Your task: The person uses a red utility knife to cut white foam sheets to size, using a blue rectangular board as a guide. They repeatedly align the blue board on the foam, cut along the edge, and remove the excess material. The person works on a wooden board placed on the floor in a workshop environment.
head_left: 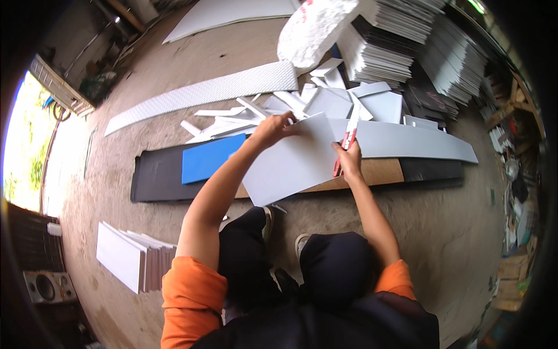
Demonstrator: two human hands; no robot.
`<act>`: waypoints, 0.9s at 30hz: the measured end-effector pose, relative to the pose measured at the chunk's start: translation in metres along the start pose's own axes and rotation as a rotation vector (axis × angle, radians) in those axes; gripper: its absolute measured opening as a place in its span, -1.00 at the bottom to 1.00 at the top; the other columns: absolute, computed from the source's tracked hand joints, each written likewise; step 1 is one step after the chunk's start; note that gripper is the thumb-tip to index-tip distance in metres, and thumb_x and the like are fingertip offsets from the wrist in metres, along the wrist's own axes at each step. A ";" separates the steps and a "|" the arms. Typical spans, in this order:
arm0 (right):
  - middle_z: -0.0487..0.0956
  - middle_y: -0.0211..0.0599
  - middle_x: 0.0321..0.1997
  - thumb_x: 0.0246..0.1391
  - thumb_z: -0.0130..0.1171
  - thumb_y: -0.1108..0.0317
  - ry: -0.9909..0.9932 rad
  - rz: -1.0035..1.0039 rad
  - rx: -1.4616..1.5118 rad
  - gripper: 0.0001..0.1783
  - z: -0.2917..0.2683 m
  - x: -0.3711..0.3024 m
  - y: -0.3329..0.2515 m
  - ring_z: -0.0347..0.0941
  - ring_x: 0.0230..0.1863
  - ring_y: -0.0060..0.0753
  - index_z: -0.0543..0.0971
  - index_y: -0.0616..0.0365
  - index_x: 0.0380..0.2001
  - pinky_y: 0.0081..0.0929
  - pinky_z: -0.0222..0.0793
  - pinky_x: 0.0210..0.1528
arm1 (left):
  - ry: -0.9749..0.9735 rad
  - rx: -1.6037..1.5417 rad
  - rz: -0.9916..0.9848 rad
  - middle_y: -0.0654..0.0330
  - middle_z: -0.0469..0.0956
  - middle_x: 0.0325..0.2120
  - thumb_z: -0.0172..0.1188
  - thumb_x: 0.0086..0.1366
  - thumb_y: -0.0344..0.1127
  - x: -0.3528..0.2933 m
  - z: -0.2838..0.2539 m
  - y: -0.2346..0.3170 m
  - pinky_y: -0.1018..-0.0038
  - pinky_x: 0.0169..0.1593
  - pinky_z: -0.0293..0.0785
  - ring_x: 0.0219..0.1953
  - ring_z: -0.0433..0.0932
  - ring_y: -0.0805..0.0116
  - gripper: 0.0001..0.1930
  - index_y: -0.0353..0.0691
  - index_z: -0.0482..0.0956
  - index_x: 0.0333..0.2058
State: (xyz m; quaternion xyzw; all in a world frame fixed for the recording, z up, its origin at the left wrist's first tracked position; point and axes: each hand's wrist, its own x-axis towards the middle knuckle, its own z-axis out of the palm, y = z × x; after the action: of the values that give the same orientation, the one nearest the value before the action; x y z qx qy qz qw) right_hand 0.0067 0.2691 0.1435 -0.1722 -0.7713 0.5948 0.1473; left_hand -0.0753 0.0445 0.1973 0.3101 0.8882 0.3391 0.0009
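A white rectangular board (289, 160) is tilted up in front of my knees. Closed at its upper left edge is my left hand (275, 129), fingers curled and thumb against the sheet. My right hand (349, 159) wraps round a red utility knife (349, 139) whose pale front end points away from me. That hand is also close against the board's right edge; whether its thumb pinches the sheet is unclear. Under the board lie a brown strip (381, 171) and a long black panel (160, 174), with a blue board (212, 158) to the left.
White offcuts (328, 102) lie heaped beyond my hands, near a long textured strip (203, 90). A white sack (314, 35) and stacked boards (378, 52) stand at the far right. Another board stack (125, 256) is at my left, by a speaker (49, 287).
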 end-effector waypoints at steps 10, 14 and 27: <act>0.34 -0.42 -0.49 -0.16 0.20 0.46 -0.053 0.357 0.111 -0.75 0.054 0.017 0.104 0.25 -0.47 -0.56 0.32 0.18 -0.44 -0.50 0.20 -0.41 | 0.644 0.081 -1.449 -0.05 -0.01 0.03 0.29 -0.09 -0.11 -0.179 0.020 -0.159 0.11 0.04 0.13 0.04 0.08 -0.06 -0.36 -0.08 0.20 -0.04; 0.39 -0.32 -0.39 -0.14 0.17 0.49 -0.091 0.394 0.064 -0.74 0.074 0.013 0.126 0.32 -0.36 -0.48 0.34 0.27 -0.36 -0.47 0.23 -0.27 | 0.975 -0.073 -1.684 -0.15 -0.10 0.01 0.29 -0.10 -0.19 -0.214 0.020 -0.201 0.19 0.07 0.15 0.04 0.05 -0.06 -0.17 -0.19 -0.07 0.05; 0.39 -0.17 -0.34 -0.14 0.10 0.42 0.100 0.007 -0.400 -0.70 0.052 0.047 0.137 0.33 -0.29 -0.28 0.32 0.30 -0.31 -0.35 0.23 -0.19 | 1.688 -0.603 -0.971 0.11 0.31 -0.23 -0.06 0.23 -0.36 -0.163 -0.055 -0.209 0.51 -0.45 0.43 -0.39 0.40 0.40 -0.67 -0.30 0.09 -0.09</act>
State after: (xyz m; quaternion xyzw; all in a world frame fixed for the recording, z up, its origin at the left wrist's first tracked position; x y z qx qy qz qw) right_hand -0.0453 0.2765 -0.0010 -0.2300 -0.8651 0.4210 0.1463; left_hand -0.0703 -0.1991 0.0794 -0.4373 0.5064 0.6197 -0.4103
